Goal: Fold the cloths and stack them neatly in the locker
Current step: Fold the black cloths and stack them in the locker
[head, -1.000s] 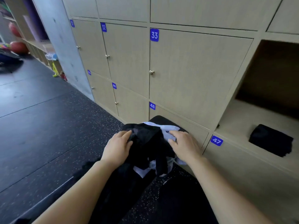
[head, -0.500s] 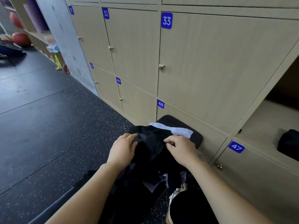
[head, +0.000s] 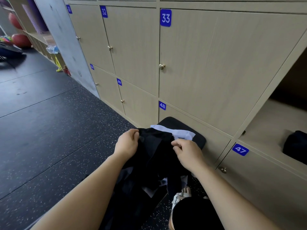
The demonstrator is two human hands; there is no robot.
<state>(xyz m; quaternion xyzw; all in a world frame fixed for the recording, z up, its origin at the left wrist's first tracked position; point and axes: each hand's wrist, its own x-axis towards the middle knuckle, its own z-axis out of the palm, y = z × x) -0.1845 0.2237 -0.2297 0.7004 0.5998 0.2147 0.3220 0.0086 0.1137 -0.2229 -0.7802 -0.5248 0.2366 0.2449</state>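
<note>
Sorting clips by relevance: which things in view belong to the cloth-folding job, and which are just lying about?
Job:
black cloth, held by left hand and right hand
white cloth
folded dark cloth in the open locker

Lying about:
red balls
yellow object
closed locker 33

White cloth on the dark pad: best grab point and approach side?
Probably pinch the exposed far-right corner of the white cloth, coming from above on the locker side. Only that far strip shows, lying flat on the dark pad; the black cloth, pinched by the left hand and right hand, covers its near part.
</note>
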